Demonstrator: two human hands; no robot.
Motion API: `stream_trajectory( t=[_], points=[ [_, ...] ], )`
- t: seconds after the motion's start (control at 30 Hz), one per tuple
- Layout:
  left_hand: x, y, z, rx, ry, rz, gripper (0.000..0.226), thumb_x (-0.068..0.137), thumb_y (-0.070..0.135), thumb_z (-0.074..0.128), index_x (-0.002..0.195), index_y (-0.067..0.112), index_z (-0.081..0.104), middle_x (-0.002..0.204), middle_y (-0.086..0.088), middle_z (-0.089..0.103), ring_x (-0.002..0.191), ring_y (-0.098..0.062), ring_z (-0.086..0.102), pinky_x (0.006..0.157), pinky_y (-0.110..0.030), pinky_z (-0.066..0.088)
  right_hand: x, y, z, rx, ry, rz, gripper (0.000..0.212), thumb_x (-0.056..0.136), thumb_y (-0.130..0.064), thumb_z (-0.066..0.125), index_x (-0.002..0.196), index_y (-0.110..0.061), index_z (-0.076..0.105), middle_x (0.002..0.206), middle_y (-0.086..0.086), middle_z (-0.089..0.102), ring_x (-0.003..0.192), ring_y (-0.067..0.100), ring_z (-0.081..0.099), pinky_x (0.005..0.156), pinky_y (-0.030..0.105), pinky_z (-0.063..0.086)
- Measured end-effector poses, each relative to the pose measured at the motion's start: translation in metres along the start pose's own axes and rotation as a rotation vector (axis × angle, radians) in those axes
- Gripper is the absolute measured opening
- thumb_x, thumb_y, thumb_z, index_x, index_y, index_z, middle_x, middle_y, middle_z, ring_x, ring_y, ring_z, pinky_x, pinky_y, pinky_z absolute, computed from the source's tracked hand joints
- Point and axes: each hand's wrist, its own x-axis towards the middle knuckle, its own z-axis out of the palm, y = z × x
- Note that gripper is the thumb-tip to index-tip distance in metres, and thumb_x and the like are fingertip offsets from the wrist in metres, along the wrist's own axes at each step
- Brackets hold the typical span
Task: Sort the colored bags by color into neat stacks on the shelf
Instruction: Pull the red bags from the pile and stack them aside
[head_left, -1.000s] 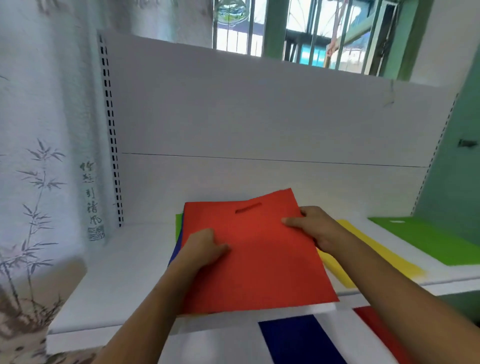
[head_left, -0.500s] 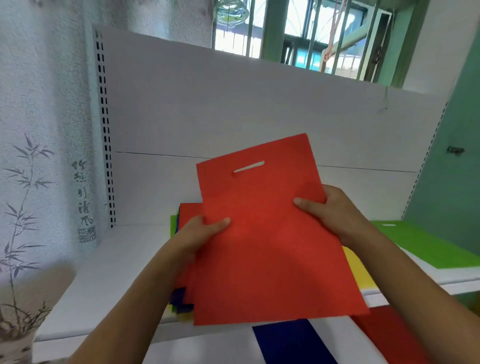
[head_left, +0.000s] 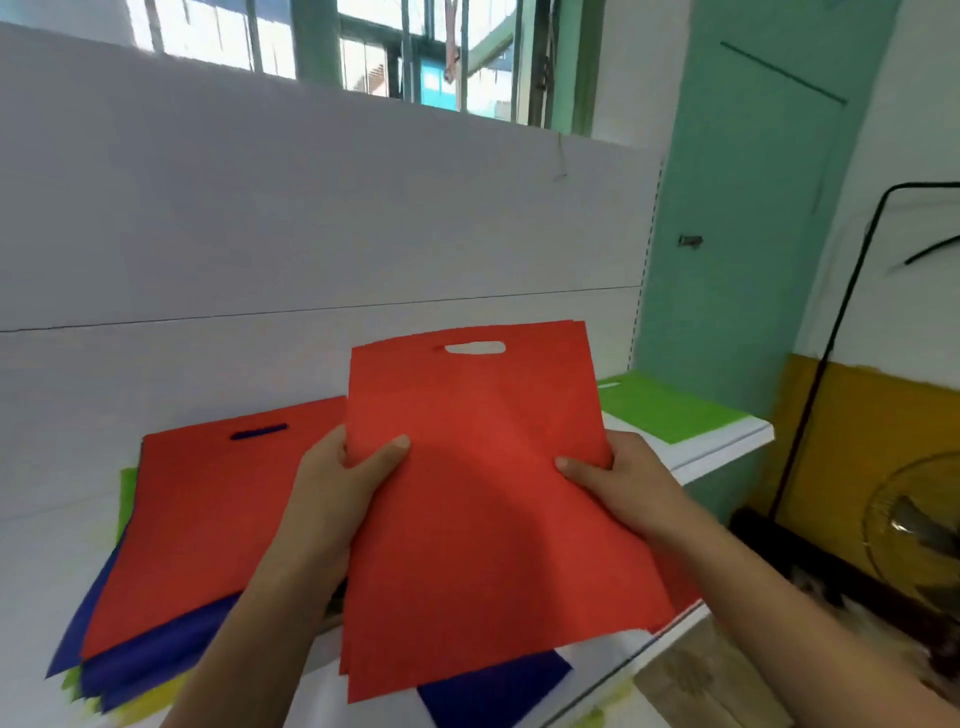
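Both hands hold one red bag (head_left: 483, 499) up in front of the shelf (head_left: 717, 454), its cut-out handle at the top. The left hand (head_left: 337, 499) grips the bag's left edge, thumb curled over the front face and fingers hidden behind it. The right hand (head_left: 618, 483) pinches the right edge the same way, thumb on the front. A few more red edges show just behind the held bag at its bottom left; how many cannot be told.

On the shelf to the left lies a mixed pile (head_left: 156, 597): one red bag on top, blue layers under it, and green and yellow edges showing below. One green bag (head_left: 660, 410) lies flat at the shelf's right end. A blue bag (head_left: 493, 691) shows below the held one.
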Motion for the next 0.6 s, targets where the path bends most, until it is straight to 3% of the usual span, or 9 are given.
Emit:
stream_trajectory(
  t=[0.07,0.1,0.23,0.33,0.47,0.6],
  points=[
    [-0.01,-0.01,0.04,-0.097,-0.118,-0.099,0.029,0.082,0.018,0.071,0.11,0.015,0.067,0.099,-0.013,0.074,0.09,-0.032,0.071,0.079,-0.051,0.057,-0.009,0.023,-0.038,-0.112,0.063,-0.041,0.01,0.085,-0.019,0.071,0.094,-0.023,0.071,0.089,-0.01,0.075,0.082,0.006,0.07,0.076,0.031,0.055],
    [-0.015,-0.018,0.062,-0.077,-0.173,-0.111,0.031,0.081,0.016,0.072,0.112,0.016,0.065,0.1,-0.012,0.074,0.091,-0.031,0.071,0.08,-0.05,0.057,-0.014,0.034,-0.059,-0.127,0.089,-0.029,0.011,0.085,-0.019,0.071,0.096,-0.021,0.071,0.091,-0.008,0.075,0.083,0.008,0.07,0.078,0.033,0.055],
    [-0.036,-0.061,0.168,0.143,-0.254,0.012,0.03,0.085,0.009,0.07,0.109,0.025,0.063,0.097,0.007,0.075,0.086,-0.014,0.072,0.066,-0.024,0.058,-0.043,0.082,-0.156,-0.143,0.121,0.02,0.01,0.089,-0.02,0.067,0.097,-0.019,0.072,0.089,-0.011,0.075,0.081,0.005,0.07,0.075,0.028,0.054],
    [-0.045,-0.098,0.259,0.209,-0.294,0.01,0.025,0.087,0.011,0.067,0.104,0.029,0.064,0.093,0.015,0.074,0.081,-0.007,0.072,0.063,-0.021,0.057,-0.064,0.123,-0.234,-0.168,0.164,0.065,0.008,0.091,-0.024,0.064,0.093,-0.022,0.072,0.085,-0.013,0.075,0.076,0.004,0.07,0.07,0.025,0.055],
    [-0.049,-0.146,0.365,0.184,-0.375,-0.148,0.016,0.087,0.011,0.068,0.099,0.022,0.068,0.087,0.001,0.076,0.077,-0.018,0.073,0.057,-0.022,0.056,-0.092,0.192,-0.325,-0.183,0.258,0.158,0.01,0.092,-0.026,0.063,0.092,-0.022,0.071,0.085,-0.009,0.074,0.075,0.005,0.07,0.07,0.027,0.055],
    [-0.051,-0.21,0.44,0.267,-0.409,-0.261,0.023,0.078,0.015,0.078,0.1,0.014,0.071,0.093,-0.009,0.075,0.082,-0.025,0.073,0.071,-0.039,0.059,-0.116,0.259,-0.382,-0.122,0.31,0.283,0.009,0.092,-0.02,0.062,0.096,-0.028,0.065,0.091,-0.011,0.071,0.077,-0.004,0.067,0.063,0.012,0.05]
  ],
)
